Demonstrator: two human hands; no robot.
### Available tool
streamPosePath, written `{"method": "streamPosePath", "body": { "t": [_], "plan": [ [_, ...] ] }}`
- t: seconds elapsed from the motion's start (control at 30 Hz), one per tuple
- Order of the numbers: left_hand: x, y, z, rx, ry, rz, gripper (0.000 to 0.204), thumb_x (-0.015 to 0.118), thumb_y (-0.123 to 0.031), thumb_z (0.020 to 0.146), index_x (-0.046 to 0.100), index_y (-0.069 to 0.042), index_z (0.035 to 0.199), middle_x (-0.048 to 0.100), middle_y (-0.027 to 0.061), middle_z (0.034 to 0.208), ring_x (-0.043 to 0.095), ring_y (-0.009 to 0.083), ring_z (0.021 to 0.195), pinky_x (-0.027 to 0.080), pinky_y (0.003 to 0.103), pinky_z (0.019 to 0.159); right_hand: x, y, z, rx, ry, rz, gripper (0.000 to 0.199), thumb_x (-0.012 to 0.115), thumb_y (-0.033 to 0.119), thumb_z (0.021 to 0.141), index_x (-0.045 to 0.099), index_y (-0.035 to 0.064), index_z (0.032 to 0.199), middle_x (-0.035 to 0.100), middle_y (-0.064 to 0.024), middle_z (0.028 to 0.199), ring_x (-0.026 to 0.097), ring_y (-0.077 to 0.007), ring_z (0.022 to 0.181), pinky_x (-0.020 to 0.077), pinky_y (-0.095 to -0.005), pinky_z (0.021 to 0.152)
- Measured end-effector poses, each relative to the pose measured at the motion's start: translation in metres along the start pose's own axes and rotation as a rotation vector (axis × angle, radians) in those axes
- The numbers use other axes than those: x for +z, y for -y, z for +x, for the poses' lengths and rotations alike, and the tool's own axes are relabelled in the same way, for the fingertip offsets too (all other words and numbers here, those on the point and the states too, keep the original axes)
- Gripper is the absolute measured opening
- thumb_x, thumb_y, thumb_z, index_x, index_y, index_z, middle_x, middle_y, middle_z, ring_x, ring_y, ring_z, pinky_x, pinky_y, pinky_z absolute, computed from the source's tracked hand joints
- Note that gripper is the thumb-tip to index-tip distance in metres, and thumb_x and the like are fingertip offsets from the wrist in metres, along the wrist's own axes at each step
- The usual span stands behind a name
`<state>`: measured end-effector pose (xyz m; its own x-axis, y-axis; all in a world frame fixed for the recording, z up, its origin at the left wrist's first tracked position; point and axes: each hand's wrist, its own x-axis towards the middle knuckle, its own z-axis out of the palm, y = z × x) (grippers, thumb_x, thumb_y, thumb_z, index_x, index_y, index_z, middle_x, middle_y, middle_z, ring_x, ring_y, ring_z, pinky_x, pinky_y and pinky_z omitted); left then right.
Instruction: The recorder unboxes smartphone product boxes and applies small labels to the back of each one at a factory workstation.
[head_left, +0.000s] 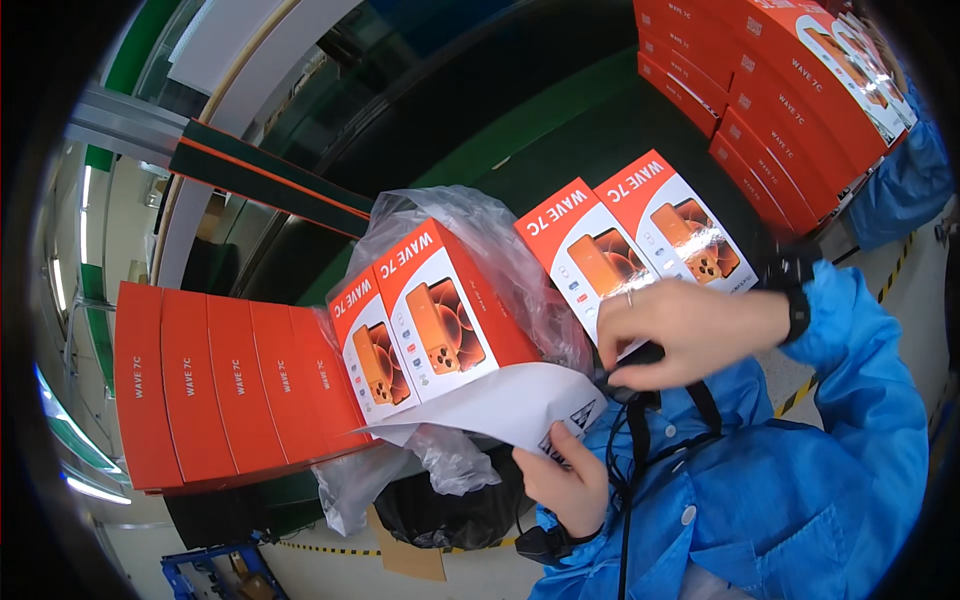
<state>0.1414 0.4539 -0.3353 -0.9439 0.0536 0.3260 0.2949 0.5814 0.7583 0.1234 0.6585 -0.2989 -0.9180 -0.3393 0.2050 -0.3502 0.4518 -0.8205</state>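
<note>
A dark conveyor surface (560,130) with a green stripe runs across a factory workstation, seen from the head camera, with a metal frame rail at upper left and a pale floor with yellow-black hazard tape at the bottom.

The left hand (568,480) comes up from the lower edge in a blue sleeve, its fingers curled shut on the lower corner of a white plastic bag (500,395), thumb on top of the sheet. The bag spreads flat from that pinch toward the left, lying just under and touching two orange-and-white phone boxes (420,320) that stand tilted side by side, partly wrapped in a crumpled clear plastic film (480,230) behind and below them.

The right hand (680,325), with a ring and a black wrist strap, reaches in from the right, fingers bent downward over the bag's upper edge; it seems to press on a small dark object beneath the palm, though the hand hides what that is. A black cord (628,450) hangs from there down the blue jacket.

Just behind the right hand lie two more phone boxes (640,240), face up and touching each other. A row of orange boxes (230,385) stands on edge at the left, just beside the wrapped pair. A taller stack of orange boxes (780,90) fills the upper right, next to another person's blue sleeve (905,190). A black bag (440,510) sits on the floor below the film.
</note>
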Motion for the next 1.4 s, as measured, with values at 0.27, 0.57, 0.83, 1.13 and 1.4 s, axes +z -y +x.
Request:
{"method": "streamPosePath", "body": {
  "t": [0.27, 0.57, 0.83, 1.13, 1.4],
  "plan": [
    [-0.002, 0.006, 0.002, 0.072, -0.030, -0.086, 0.025, 0.057, -0.008, 0.086, 0.049, 0.009, 0.103, 0.062, 0.0207, 0.080, 0.065, 0.0296, 0.067, 0.049, 0.032, 0.055, -0.015, -0.037, 0.023, 0.257, 0.325, -0.064, 0.017, 0.059, 0.014, 0.079, 0.065, -0.0018, 0.077, 0.063, -0.0124, 0.069, 0.061, -0.0214, 0.062, 0.0465, -0.0313, 0.057],
    [-0.001, 0.008, 0.003, 0.054, 0.001, -0.154, 0.026, 0.056, -0.006, 0.086, 0.048, 0.010, 0.104, 0.062, 0.0207, 0.079, 0.066, 0.0279, 0.067, 0.049, 0.031, 0.055, -0.009, -0.037, 0.023, 0.292, 0.292, -0.075, 0.018, 0.058, 0.012, 0.076, 0.065, -0.0034, 0.074, 0.063, -0.0133, 0.065, 0.061, -0.0243, 0.058, 0.0473, -0.0339, 0.058],
    [-0.004, 0.009, 0.002, 0.061, -0.001, -0.132, 0.025, 0.056, -0.006, 0.086, 0.048, 0.009, 0.103, 0.061, 0.0198, 0.078, 0.065, 0.0264, 0.065, 0.049, 0.031, 0.055, -0.001, -0.042, 0.017, 0.165, 0.221, -0.242, 0.017, 0.063, 0.015, 0.073, 0.061, -0.0011, 0.075, 0.062, -0.0127, 0.066, 0.061, -0.0276, 0.061, 0.0474, -0.0347, 0.058],
    [0.000, 0.015, -0.008, 0.001, 0.070, -0.547, 0.027, 0.060, -0.003, 0.085, 0.046, 0.006, 0.105, 0.057, 0.0167, 0.097, 0.057, 0.0158, 0.083, 0.046, 0.025, 0.073, 0.008, -0.010, 0.003, 0.376, 0.348, 0.515, 0.035, 0.070, 0.031, 0.081, 0.055, 0.0011, 0.090, 0.063, -0.0082, 0.084, 0.061, -0.0101, 0.071, 0.0459, -0.0230, 0.062],
    [0.005, 0.006, -0.013, 0.061, 0.046, -0.746, 0.023, 0.063, -0.010, 0.083, 0.052, 0.005, 0.096, 0.058, 0.0123, 0.093, 0.056, 0.0171, 0.086, 0.045, 0.030, 0.080, 0.014, 0.004, -0.014, 0.169, -0.319, 0.249, 0.023, 0.069, 0.016, 0.080, 0.052, 0.0036, 0.088, 0.050, -0.0052, 0.085, 0.052, -0.0114, 0.073, 0.0451, -0.0246, 0.066]
  ]
}}
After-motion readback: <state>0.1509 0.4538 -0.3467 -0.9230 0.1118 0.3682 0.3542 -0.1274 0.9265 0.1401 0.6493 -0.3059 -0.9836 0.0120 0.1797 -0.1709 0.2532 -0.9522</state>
